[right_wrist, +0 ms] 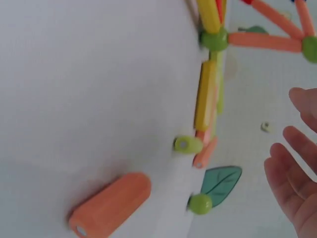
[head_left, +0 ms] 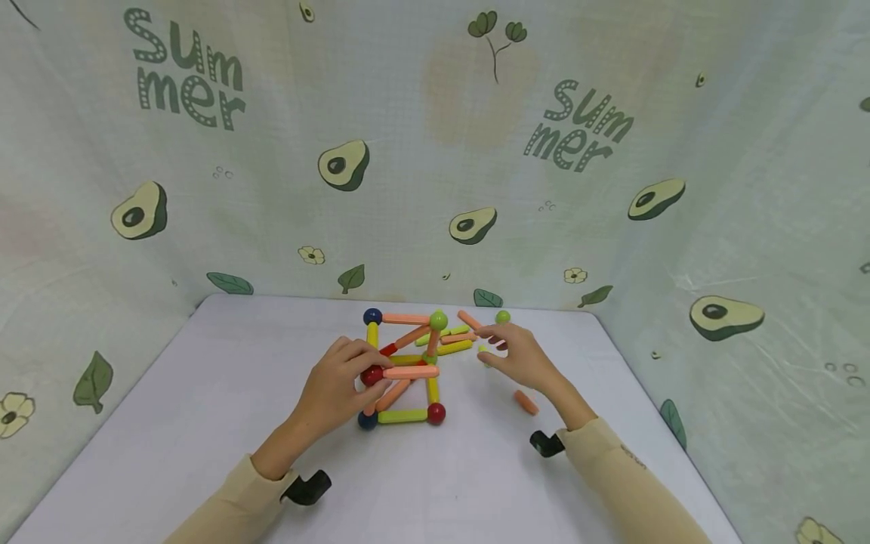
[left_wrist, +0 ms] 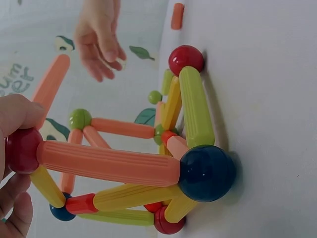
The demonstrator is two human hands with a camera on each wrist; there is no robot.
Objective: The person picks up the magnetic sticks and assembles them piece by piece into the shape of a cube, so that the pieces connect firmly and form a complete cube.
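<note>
So the left hand (head_left: 334, 389) has its grip clamped on the red ball (head_left: 372, 375) at a top corner of the stick-and-ball frame (head_left: 402, 416) standing on the counter (head_left: 476, 483). A salmon rod (head_left: 411, 372) juts off it, far end bare. The right hand (head_left: 519, 359) hovers, fingers apart, nothing held. Looks mid-build to me; I'd guess the next move calls for grabbing that loose green ball (head_left: 503, 316) for the bare end.
</note>
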